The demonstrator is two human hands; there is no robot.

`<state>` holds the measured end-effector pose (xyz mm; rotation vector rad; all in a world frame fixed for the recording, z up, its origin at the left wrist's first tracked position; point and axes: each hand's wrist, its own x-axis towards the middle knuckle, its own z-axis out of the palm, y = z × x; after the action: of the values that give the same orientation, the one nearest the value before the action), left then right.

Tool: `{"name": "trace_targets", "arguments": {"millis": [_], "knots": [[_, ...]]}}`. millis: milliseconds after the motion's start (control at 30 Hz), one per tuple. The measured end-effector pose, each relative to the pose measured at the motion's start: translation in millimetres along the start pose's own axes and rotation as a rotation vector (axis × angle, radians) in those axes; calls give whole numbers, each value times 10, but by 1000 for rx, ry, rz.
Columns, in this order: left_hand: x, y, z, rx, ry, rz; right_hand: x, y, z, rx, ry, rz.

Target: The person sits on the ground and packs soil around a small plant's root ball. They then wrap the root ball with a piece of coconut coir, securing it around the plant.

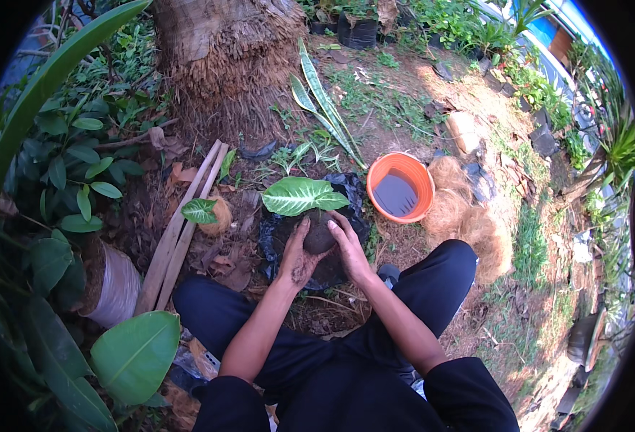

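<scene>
My left hand (299, 259) and my right hand (351, 251) cup a dark ball of soil (319, 235) from both sides. A green leaf with pale veins (298, 196) rises from the top of the ball. Soil smears the left palm and wrist. Beneath the hands lies black plastic (270, 243) with dark soil on it. An orange bucket (425, 178) holding murky water stands just right of the plastic. To the left, a small fibre-wrapped ball (221, 216) has a variegated leaf (199, 211) beside it.
Two wooden stakes (180, 232) lie on the left. Several bundles of brown fibre (477, 232) lie right of the bucket. A tree trunk (231, 59) stands ahead, with long variegated leaves (325, 108) near it. A plastic-wrapped pot (115, 289) stands at lower left among foliage.
</scene>
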<state>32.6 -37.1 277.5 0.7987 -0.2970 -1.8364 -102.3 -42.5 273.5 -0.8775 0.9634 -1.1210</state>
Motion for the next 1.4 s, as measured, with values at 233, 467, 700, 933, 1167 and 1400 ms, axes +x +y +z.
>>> {"name": "trace_targets", "arguments": {"millis": [233,467,700,933,1167,1400], "knots": [[29,-35,-105,85,12,112,-34,6,69,-319,-46,-118],[-8,-20,-60,64,51,178,6,62,49,-162,-65,-123],[-40,-53,-118,190,58,222,4,163,45,-163,-54,-105],[-34,-13,-101,28,4,161,-13,146,9,69,-111,-39],[-39,1,-8,159,15,206,0,-65,-25,175,-117,5],[-53,-23,6,240,-11,213,23,-38,-31,261,-101,-18]]}}
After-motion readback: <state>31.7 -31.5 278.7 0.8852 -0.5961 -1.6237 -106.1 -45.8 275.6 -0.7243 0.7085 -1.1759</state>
